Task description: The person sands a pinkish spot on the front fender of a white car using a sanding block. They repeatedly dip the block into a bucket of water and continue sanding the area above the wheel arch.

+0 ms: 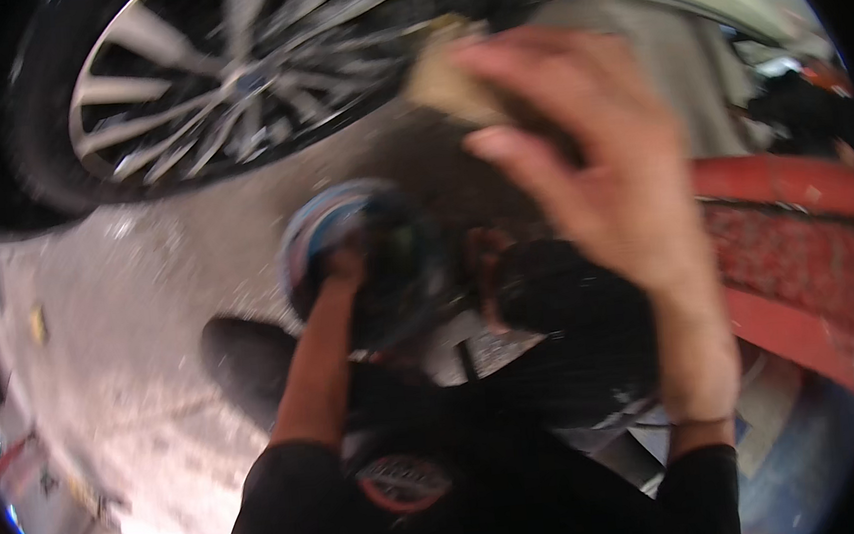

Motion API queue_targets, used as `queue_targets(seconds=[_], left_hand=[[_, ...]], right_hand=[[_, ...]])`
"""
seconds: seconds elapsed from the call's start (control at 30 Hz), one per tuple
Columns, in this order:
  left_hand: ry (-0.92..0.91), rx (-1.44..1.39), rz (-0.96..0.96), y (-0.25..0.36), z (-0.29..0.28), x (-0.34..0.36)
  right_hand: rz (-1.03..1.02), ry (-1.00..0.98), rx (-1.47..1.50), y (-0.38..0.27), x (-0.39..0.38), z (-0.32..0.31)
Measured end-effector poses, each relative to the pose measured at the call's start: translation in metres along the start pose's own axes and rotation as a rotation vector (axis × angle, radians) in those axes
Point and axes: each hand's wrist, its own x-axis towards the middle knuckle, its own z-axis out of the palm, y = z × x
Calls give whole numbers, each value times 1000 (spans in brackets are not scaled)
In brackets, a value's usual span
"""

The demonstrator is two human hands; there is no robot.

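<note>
Sponge point(447, 77), yellow, one, by the alloy wheel point(250, 80), held in my right hand point(614, 152), fingers half-curled around it; left hand point(347, 261) in the bucket point(291, 253), grip hidden; step, seemingly wheel-wiping; next move likely calls for sponge against spokes point(153, 36).

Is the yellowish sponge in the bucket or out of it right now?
Out: the right hand holds the sponge in the air, apart from the bucket, which the left hand reaches into.

The wheel point(254, 78) blocks ahead; open floor point(172, 277) lies left of the bucket point(292, 258).
</note>
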Motion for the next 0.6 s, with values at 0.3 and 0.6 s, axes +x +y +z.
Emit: queue_targets(seconds=[0.3,0.6], left_hand=[[-218,-428,-163,0,-47,0],[-393,-521,-50,-19,-83,-15]], right_hand=[[3,58,75,-2,-12,16],[-10,51,93,-1,-10,25]])
